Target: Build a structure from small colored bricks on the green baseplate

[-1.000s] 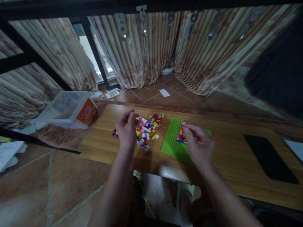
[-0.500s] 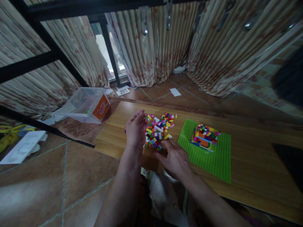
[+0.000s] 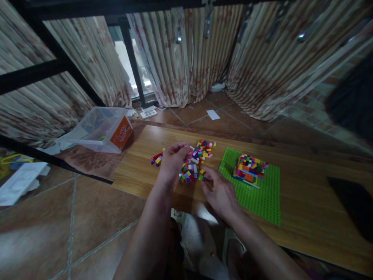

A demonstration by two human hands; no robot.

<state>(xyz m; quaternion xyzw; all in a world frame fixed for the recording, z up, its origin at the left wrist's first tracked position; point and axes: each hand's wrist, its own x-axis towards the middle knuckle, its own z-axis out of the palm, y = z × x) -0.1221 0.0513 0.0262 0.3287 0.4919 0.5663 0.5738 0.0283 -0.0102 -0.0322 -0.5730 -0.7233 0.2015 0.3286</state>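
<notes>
My left hand [image 3: 172,162] hangs over the left part of a loose pile of small toy building bricks [image 3: 199,154]. Its fingers are bent and drawn together at the tips; whatever may be between them is hidden. At the pile's near right edge is my right hand [image 3: 220,193], thumb and forefinger apart, with a small green brick [image 3: 201,177] close to the fingertips. To its right lies a green studded baseplate [image 3: 266,198], carrying a multicoloured brick build [image 3: 250,170]. A few red, purple and yellow bricks [image 3: 156,159] lie left of my left hand.
The wooden tabletop [image 3: 303,194] bears a dark flat object [image 3: 349,206] at the right. On the floor at the left stands a clear plastic bin [image 3: 101,116] with an orange label. Striped curtains [image 3: 186,58] hang behind a dark frame, and white paper [image 3: 213,114] lies on the tiles.
My left hand has turned and shifted right over the pile, its fingers closing in. Bricks at its left now show more. My right hand has moved slightly right, beside the green brick.
</notes>
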